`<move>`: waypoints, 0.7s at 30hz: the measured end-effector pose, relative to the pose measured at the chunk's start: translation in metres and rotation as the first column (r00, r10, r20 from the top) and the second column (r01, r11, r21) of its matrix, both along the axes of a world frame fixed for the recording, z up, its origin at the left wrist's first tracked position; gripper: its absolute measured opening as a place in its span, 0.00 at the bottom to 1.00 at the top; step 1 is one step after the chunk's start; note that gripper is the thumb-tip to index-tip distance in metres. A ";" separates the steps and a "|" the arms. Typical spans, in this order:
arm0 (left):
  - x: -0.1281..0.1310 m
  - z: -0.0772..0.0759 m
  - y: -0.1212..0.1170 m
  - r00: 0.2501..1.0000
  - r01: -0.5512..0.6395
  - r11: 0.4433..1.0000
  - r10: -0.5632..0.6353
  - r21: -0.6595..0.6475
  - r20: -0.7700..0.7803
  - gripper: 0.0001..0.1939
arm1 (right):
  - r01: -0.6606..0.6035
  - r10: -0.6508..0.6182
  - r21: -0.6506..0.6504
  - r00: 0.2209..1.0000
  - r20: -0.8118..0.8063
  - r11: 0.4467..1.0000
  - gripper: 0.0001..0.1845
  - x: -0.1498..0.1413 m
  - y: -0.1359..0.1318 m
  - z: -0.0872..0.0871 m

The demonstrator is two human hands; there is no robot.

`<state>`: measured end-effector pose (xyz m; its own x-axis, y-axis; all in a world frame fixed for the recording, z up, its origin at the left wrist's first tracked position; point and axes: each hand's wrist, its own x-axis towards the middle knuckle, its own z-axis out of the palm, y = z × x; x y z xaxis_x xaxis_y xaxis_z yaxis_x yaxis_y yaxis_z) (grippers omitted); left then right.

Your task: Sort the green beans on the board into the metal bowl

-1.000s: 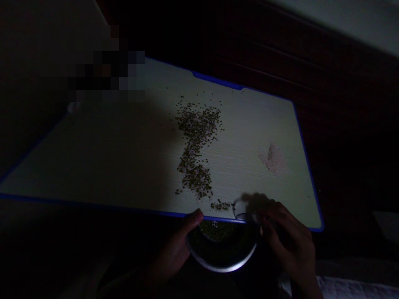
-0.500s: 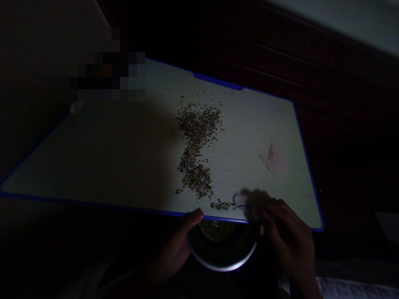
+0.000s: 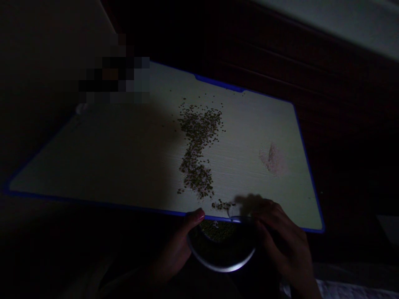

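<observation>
Small green beans that look like mung beans (image 3: pixel 199 124) lie scattered over a white board with blue edges (image 3: pixel 124 166). A dark bowl with a shiny rim (image 3: pixel 229 268) is below the board's near edge, with more beans (image 3: pixel 220 232) inside. My left hand (image 3: pixel 179 249) is closed on the bowl's side, its thumb over the board's edge. My right hand (image 3: pixel 285 236) pinches a thin tool with a curved end (image 3: pixel 238 218) at the near edge; its exact kind is too dark to tell. By its tip lies a small row of beans (image 3: pixel 222 205).
A small heap of pale pinkish grains (image 3: pixel 274 160) sits on the board's right side. A blue handle strip (image 3: pixel 220 83) runs along the far edge. Dark wooden furniture (image 3: pixel 280 62) stands behind. A pixelated patch hides the upper left corner.
My right hand has moved slightly left and toward me, bringing the tool from the small row of beans to the board's near edge. My left hand stays at the bowl.
</observation>
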<state>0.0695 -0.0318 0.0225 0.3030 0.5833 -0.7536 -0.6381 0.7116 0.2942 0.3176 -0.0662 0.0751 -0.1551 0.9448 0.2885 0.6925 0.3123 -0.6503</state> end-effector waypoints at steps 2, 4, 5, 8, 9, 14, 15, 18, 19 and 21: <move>-0.001 -0.001 -0.001 1.000 0.024 1.000 -0.024 -0.012 0.008 0.28 | 0.016 -0.016 0.004 1.000 0.003 1.000 0.12 0.002 -0.003 -0.001; -0.001 -0.003 -0.002 1.000 0.007 1.000 -0.007 -0.007 0.025 0.25 | 0.052 -0.052 0.018 0.999 0.006 0.998 0.12 0.004 -0.006 -0.003; -0.001 -0.004 -0.002 1.000 -0.006 1.000 0.006 -0.003 0.028 0.24 | 0.076 -0.076 0.026 0.997 0.006 0.997 0.12 0.004 -0.007 -0.004; -0.001 -0.007 -0.003 0.999 -0.036 0.999 0.035 0.017 0.026 0.30 | 0.143 -0.144 0.034 0.990 0.012 0.989 0.11 0.004 -0.006 -0.005; -0.001 -0.007 -0.003 0.999 -0.034 0.999 0.033 0.018 0.025 0.35 | 0.160 -0.160 0.035 0.987 0.014 0.987 0.11 0.004 -0.005 -0.005; 0.001 -0.006 -0.002 0.999 -0.031 0.999 0.029 0.040 0.044 0.43 | 0.148 -0.149 0.036 0.988 0.031 0.988 0.13 -0.002 0.005 -0.003; 0.001 -0.006 -0.001 0.999 -0.029 0.999 0.028 0.035 0.047 0.40 | 0.131 -0.132 0.036 0.991 0.031 0.991 0.12 -0.002 0.006 -0.003; 0.001 -0.004 -0.001 0.999 -0.011 1.000 0.011 -0.002 0.031 0.35 | 0.109 -0.110 0.033 0.994 0.026 0.993 0.11 -0.002 0.006 -0.001; 0.001 -0.003 -0.001 1.000 -0.006 1.000 0.006 -0.010 0.020 0.35 | 0.120 -0.120 0.034 0.992 0.024 0.992 0.10 -0.002 0.005 0.000; 0.001 -0.001 0.000 1.000 -0.009 1.000 0.008 -0.019 -0.012 0.34 | 0.152 -0.153 0.038 0.988 0.021 0.988 0.10 -0.001 0.001 0.001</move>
<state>0.0704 -0.0320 0.0218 0.2892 0.5715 -0.7680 -0.6407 0.7117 0.2883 0.3168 -0.0649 0.0761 -0.0169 0.9470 0.3207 0.7493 0.2244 -0.6231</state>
